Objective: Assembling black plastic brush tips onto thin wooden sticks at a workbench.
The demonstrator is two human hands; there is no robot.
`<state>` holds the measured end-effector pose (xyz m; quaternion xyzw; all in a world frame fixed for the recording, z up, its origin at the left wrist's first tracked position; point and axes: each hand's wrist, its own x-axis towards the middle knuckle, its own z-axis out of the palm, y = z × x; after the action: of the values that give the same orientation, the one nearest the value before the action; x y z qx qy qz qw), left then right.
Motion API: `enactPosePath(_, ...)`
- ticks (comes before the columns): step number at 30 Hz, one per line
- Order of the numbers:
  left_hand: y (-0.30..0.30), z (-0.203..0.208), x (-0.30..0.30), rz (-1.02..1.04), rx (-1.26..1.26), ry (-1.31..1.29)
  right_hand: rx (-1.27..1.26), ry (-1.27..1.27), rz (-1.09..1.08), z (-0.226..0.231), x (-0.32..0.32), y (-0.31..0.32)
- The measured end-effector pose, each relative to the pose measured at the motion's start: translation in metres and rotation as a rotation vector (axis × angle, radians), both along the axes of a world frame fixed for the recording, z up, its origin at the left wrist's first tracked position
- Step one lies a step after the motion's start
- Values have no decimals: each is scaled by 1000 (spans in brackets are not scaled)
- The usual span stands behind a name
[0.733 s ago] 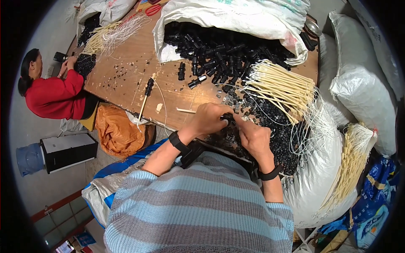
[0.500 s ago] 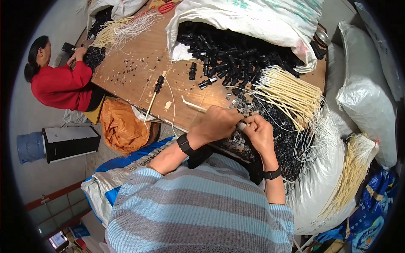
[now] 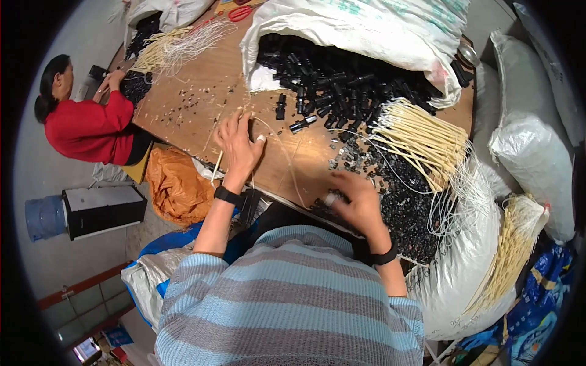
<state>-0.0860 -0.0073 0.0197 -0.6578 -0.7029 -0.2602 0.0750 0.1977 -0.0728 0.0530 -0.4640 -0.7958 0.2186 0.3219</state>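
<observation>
My left hand (image 3: 239, 145) is over the wooden table, fingers stretched and thumb apart. It hides the black connector seen there earlier. A cream stick (image 3: 217, 166) pokes out beside that hand, and a thin white cord (image 3: 285, 155) curves from near its fingertips toward the table's front edge. My right hand (image 3: 360, 198), slightly blurred, hovers at the left side of a heap of small black pieces (image 3: 406, 213). Its fingers look apart, with nothing visible between them. White tape wraps a digit on each hand. Black tubular connectors (image 3: 332, 91) spill from a white sack (image 3: 366, 30).
A bundle of cream sticks (image 3: 421, 137) with white cords lies right of the connectors. Full white sacks (image 3: 467, 262) crowd the right side. Red-handled scissors (image 3: 240, 13) lie at the far edge. A person in red (image 3: 91, 125) works at the table's left end, near an orange sack (image 3: 177, 186).
My hands have parted from working together at the front edge. The left moved left and away from me, onto the connector there; the right opened and stayed near the small pieces.
</observation>
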Motion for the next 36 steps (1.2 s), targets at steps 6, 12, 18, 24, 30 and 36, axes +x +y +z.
enactPosePath(6, 26, 11, 56, -465, -58, -245, 72, -400, -725, -1, 102, 28)
enactPosePath(12, 40, -5, 64, -480, -408, -272, 37, -479, -586, -4, 137, 30)
enactPosePath(18, 21, 0, 69, -445, -371, -585, 55, -351, -300, 28, 106, 11)
enactPosePath(24, 6, -8, 77, -442, -264, -764, -424, 275, -237, 34, 63, -9)
enactPosePath(30, 4, 3, 88, -650, -69, -584, -485, 453, -285, 15, 50, -23)
enactPosePath(36, 3, -1, 87, -586, -428, -888, -492, 458, -346, 7, 62, -26)
